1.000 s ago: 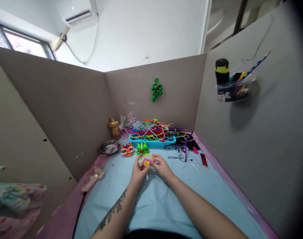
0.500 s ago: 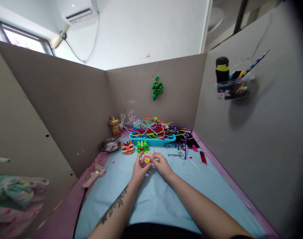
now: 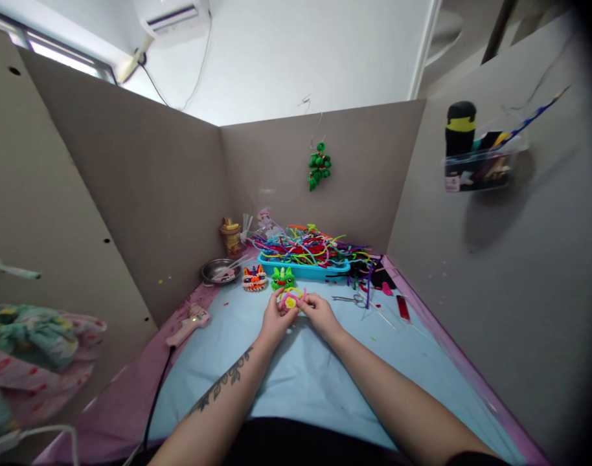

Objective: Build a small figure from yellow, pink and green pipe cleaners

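Between my two hands is a small pink and yellow pipe-cleaner piece (image 3: pixel 291 302), round with a yellow centre. My left hand (image 3: pixel 276 318) is closed around its left side. On the right side, my right hand (image 3: pixel 319 313) pinches the pink edge between thumb and fingers. Just beyond them stand a green pipe-cleaner animal head (image 3: pixel 283 278) and an orange and white one (image 3: pixel 254 278). Behind these, a blue tray (image 3: pixel 306 270) is heaped with many-coloured pipe cleaners (image 3: pixel 306 249).
Scissors (image 3: pixel 352 299) and a red flat piece (image 3: pixel 403 308) lie to the right. A pink glue gun (image 3: pixel 189 325) with a black cord rests at left, near a metal bowl (image 3: pixel 221 272). Grey partitions (image 3: pixel 315 207) enclose the table; a clear holder (image 3: pixel 478 169) hangs on the right one.
The camera view has shifted, so the scene sits slightly farther right. Both hands keep hold of the pink and yellow piece, with little change in grip.
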The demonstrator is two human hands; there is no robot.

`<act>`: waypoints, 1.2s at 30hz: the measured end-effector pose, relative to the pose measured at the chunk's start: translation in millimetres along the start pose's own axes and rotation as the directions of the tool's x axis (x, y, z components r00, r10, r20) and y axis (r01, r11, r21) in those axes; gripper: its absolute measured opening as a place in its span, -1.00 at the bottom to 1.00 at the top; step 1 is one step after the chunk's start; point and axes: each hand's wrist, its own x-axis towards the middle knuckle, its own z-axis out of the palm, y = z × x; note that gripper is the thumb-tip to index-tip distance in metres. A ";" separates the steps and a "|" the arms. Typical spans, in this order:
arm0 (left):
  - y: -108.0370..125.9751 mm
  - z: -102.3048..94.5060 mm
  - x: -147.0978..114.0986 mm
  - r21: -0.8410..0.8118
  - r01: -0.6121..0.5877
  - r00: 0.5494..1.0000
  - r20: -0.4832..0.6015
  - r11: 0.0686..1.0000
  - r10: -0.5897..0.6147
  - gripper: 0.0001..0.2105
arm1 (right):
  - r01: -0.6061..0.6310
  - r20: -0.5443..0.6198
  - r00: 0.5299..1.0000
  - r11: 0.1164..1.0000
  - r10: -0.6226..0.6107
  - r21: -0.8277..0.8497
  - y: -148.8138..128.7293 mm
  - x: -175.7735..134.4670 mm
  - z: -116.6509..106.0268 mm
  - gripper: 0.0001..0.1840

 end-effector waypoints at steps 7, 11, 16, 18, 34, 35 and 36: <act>3.4 1.5 -1.5 0.072 0.019 0.999 -0.040 0.997 -0.016 -0.29 | -0.019 0.002 1.000 1.000 0.019 0.020 4.1 -1.5 0.9 -0.72; 3.9 0.6 -2.0 0.091 0.013 0.997 -0.070 0.996 -0.007 -0.31 | -0.016 0.007 1.000 1.000 0.016 0.025 2.9 -1.0 1.3 -0.72; 4.5 -0.7 -0.7 0.079 0.075 0.991 -0.119 0.994 -0.065 -0.28 | -0.013 -0.041 0.999 0.999 0.015 0.045 4.0 1.3 -1.5 -0.74; 4.8 -1.5 -0.3 0.081 0.092 0.986 -0.149 0.992 -0.080 -0.28 | -0.011 -0.121 0.993 0.999 0.016 0.044 4.7 2.2 -5.1 -0.77; 4.1 -5.8 0.8 -0.136 0.166 0.984 -0.041 0.977 -0.173 -0.38 | 0.311 -0.015 0.943 0.895 -0.333 -0.319 -9.4 1.1 -14.8 -0.78; 3.7 -5.9 0.9 -0.141 0.166 0.984 -0.048 0.976 -0.174 -0.37 | 0.311 -0.032 0.941 0.899 -0.337 -0.308 -10.4 0.7 -14.1 -0.79; 3.0 -6.0 1.0 -0.144 0.167 0.983 -0.049 0.975 -0.176 -0.36 | 0.311 -0.044 0.940 0.902 -0.339 -0.298 -11.4 0.2 -13.4 -0.79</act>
